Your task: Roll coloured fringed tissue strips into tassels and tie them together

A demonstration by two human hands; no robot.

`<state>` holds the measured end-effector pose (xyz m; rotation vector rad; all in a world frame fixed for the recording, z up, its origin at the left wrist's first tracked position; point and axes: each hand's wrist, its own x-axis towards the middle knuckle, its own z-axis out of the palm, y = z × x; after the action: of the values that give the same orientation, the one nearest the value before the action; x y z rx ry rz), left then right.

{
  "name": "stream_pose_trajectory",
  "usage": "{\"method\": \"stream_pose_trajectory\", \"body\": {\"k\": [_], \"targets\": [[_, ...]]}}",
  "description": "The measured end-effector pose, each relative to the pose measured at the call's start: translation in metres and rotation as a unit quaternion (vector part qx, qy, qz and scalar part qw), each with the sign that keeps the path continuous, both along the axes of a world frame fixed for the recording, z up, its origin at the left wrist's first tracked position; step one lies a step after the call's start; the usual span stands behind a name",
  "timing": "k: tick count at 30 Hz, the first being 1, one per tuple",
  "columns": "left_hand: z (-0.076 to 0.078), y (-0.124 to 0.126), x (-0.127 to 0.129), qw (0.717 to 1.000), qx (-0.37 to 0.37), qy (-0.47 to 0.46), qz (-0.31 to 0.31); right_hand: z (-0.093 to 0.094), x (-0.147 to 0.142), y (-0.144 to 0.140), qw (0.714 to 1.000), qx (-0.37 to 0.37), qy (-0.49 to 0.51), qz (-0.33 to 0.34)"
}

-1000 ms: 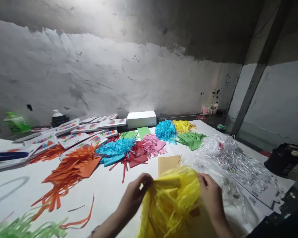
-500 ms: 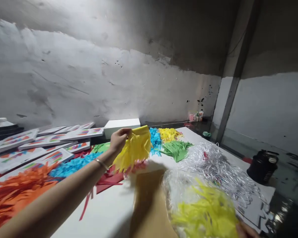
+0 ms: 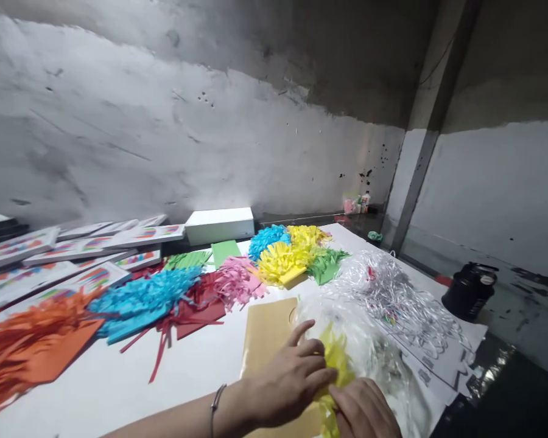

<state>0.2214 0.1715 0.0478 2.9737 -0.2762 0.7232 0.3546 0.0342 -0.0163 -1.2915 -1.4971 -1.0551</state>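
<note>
My left hand (image 3: 292,372) reaches across from the left, its little finger raised and the others bent down onto a bunch of yellow fringed paper (image 3: 337,356). Close beside it, my right hand (image 3: 365,407) grips the lower part of the same bunch; its thumb tip is not clear. Under the hands lies a brown paper sheet or envelope (image 3: 269,331). A clear plastic bag (image 3: 369,331) sits right behind the bunch. Farther back, another yellow fringed paper (image 3: 281,263) rests among blue (image 3: 268,238), pink (image 3: 237,280) and green (image 3: 326,266) ones.
Orange (image 3: 45,340), blue (image 3: 153,295) and dark red (image 3: 205,307) fringed papers spread across the white table (image 3: 164,389). Printed white boxes (image 3: 86,280) and a plain white box (image 3: 219,225) stand behind. Tangled white string (image 3: 393,298) and a black jar (image 3: 469,292) are on the right.
The yellow fringed paper my left hand held up now lies at the back with the other colours. My left hand has come down beside my right, onto the nearer yellow bunch.
</note>
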Motion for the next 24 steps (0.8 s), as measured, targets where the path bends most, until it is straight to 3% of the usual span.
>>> {"method": "stream_pose_trajectory", "body": {"k": [4,7,10,14,16,18,20,24], "targets": [[-0.002,-0.025,-0.051,0.987,0.05,-0.071,0.136,0.0,-0.036,0.001,0.999,-0.041,0.005,0.009],[0.004,-0.047,-0.104,0.98,0.034,-0.005,0.197,-0.006,-0.055,-0.005,0.997,-0.076,0.018,0.017],[0.023,-0.07,-0.15,0.964,-0.094,0.108,0.222,-0.006,-0.071,-0.015,0.996,-0.077,0.016,0.05],[0.038,-0.077,-0.172,0.92,-0.287,0.053,0.261,0.0,-0.099,-0.028,0.989,-0.091,0.008,0.12],[0.034,-0.071,-0.17,0.863,-0.444,0.038,0.238,0.002,-0.114,-0.033,0.986,-0.074,-0.01,0.151],[0.024,-0.066,-0.166,0.772,-0.604,0.062,0.191,0.003,-0.124,-0.037,0.984,-0.031,-0.028,0.175],[0.015,-0.066,-0.166,0.701,-0.691,0.079,0.159,0.003,-0.128,-0.042,0.979,0.006,-0.042,0.2],[0.002,-0.083,-0.178,0.643,-0.752,0.053,0.136,0.001,-0.124,-0.053,0.974,-0.022,-0.051,0.221]]}}
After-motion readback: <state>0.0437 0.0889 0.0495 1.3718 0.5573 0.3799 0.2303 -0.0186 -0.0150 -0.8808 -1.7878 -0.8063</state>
